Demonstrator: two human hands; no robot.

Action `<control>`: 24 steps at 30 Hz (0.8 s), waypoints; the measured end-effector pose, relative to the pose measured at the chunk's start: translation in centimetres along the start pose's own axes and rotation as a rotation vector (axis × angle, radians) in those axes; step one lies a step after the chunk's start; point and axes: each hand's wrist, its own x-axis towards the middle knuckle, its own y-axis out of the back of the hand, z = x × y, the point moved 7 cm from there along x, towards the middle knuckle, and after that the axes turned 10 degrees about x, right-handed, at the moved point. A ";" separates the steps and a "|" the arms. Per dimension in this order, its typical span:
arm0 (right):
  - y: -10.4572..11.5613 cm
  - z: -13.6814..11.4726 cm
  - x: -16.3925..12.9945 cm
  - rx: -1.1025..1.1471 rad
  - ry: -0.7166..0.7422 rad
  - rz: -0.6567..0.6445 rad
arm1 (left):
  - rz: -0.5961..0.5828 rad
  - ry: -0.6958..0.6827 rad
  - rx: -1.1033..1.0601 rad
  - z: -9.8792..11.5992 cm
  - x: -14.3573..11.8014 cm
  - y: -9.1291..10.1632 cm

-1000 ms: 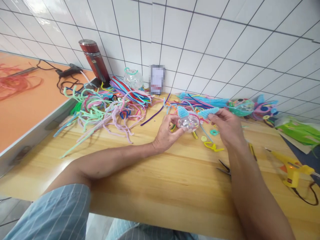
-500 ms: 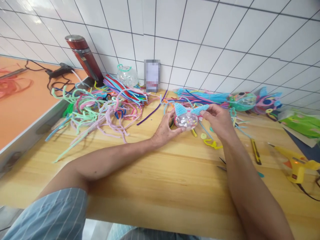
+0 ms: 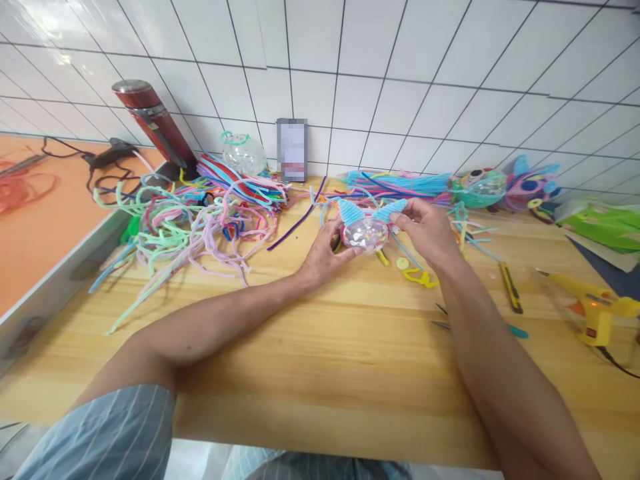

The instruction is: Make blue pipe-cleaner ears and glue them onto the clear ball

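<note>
Item: clear plastic ball filled with glittery confetti [image 3: 365,235], bearing two light-blue ribbed cone-shaped ears. Location: held just above the pale wooden table [image 3: 320,360], toward its far middle, between both hands.

Left hand [image 3: 320,257]: fingers curled partway, thumb and fingertips pressed against the ball's left and lower side, cradling it.

Right hand [image 3: 425,230]: fingers closed in a pinch on the right-hand blue cone ear [image 3: 391,210], at the top right of the ball. The left-hand blue cone ear [image 3: 350,211] stood upright, untouched.

Surroundings: tangled heap of pastel chenille stems [image 3: 190,220] well to the left; small yellow chenille curls [image 3: 420,277] just beside the right wrist; yellow glue gun [image 3: 593,310] at the right edge; yellow-handled utility knife [image 3: 511,287] near the right forearm; red metal flask [image 3: 150,123] by the white tiled wall.
</note>
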 end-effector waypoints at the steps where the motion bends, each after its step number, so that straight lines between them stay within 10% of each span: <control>1: 0.0 0.0 0.0 0.010 -0.005 -0.004 | -0.001 0.001 0.002 0.0 0.0 0.0; 24: -0.3 1.6 0.5 0.050 0.018 0.013 | -0.028 -0.022 0.054 -0.2 0.3 0.1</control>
